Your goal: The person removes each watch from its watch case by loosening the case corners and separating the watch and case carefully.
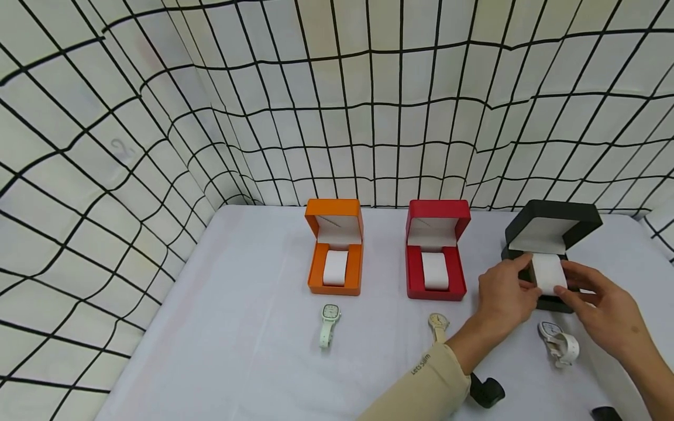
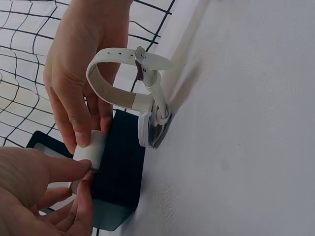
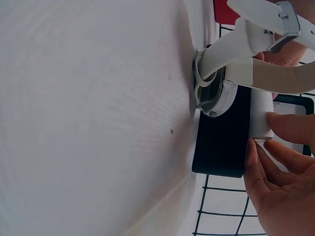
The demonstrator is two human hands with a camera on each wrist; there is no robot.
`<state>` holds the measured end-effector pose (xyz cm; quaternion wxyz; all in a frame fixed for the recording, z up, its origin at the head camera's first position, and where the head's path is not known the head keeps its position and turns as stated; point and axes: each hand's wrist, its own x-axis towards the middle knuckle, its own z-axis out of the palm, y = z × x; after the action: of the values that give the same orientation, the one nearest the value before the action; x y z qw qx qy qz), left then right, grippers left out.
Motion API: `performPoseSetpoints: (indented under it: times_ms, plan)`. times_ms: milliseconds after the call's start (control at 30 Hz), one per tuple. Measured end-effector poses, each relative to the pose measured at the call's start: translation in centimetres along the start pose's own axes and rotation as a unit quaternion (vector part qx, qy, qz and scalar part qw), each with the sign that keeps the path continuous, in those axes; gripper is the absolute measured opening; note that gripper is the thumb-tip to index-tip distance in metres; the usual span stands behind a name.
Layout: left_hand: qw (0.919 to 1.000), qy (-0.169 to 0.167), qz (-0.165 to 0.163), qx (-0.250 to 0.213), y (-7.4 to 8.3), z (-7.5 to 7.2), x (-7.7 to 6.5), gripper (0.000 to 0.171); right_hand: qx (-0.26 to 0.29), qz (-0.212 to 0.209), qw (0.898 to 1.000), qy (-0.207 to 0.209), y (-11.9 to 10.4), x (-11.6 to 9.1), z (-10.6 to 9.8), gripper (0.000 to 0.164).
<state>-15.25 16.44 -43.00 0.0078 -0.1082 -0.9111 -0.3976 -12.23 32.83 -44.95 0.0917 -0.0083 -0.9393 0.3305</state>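
At the right of the head view stands an open black watch box [image 1: 547, 221]. Both hands pinch its white cushion [image 1: 547, 275], the left hand [image 1: 508, 292] from the left side and the right hand [image 1: 605, 310] from the right. In the left wrist view, thumb and fingers of both hands meet the ends of the cushion [image 2: 97, 147] at the box [image 2: 118, 172]. Just in front of the box lies a white watch [image 1: 553, 336] with its strap buckled in a loop. The right wrist view shows the same cushion [image 3: 261, 118] above the box wall [image 3: 221, 142].
An orange box [image 1: 315, 275] and a red box [image 1: 413, 275] stand open, each with a white cushion. A pale green watch [image 1: 329, 321] and a cream watch [image 1: 438, 323] lie before them. Black objects [image 1: 487, 392] sit near the front. Black netting [image 1: 371, 108] surrounds the white table [image 1: 237, 327].
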Motion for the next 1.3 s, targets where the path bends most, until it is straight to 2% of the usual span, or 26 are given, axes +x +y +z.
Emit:
performPoseSetpoints:
  times_ms: [233,333,567,767,1000,1233,1300]
  plan:
    - [0.9986,0.014,0.021,0.047,-0.39,0.00,0.23,0.053,-0.005,-0.012,1.000,-0.007,0.19,0.07,0.09,0.053]
    - [0.9992,0.009,0.015,0.036,-0.48,-0.01,0.25,0.053,-0.012,-0.011,1.000,-0.008,0.14,0.08,0.12,0.052]
    - [0.9994,-0.009,-0.032,-0.013,-0.52,-0.11,0.07,0.056,-0.020,-0.003,1.000,-0.018,-0.33,0.01,0.40,0.050]
    - [0.9996,-0.005,-0.026,0.004,-0.42,-0.04,0.35,0.054,-0.018,-0.020,1.000,-0.006,-0.13,0.17,0.46,0.049]
    - [0.9989,-0.026,-0.038,0.005,-0.21,-0.11,0.48,0.052,-0.017,-0.009,1.000,-0.015,-0.35,0.34,0.36,0.048]
    - [0.9981,-0.044,-0.029,0.033,0.06,-0.37,0.50,0.051,-0.026,-0.012,1.000,-0.013,-0.13,0.42,0.31,0.048]
    - [0.9975,-0.052,-0.038,0.029,0.22,-0.48,0.50,0.047,-0.026,-0.010,1.000,-0.014,-0.05,0.38,0.30,0.048]
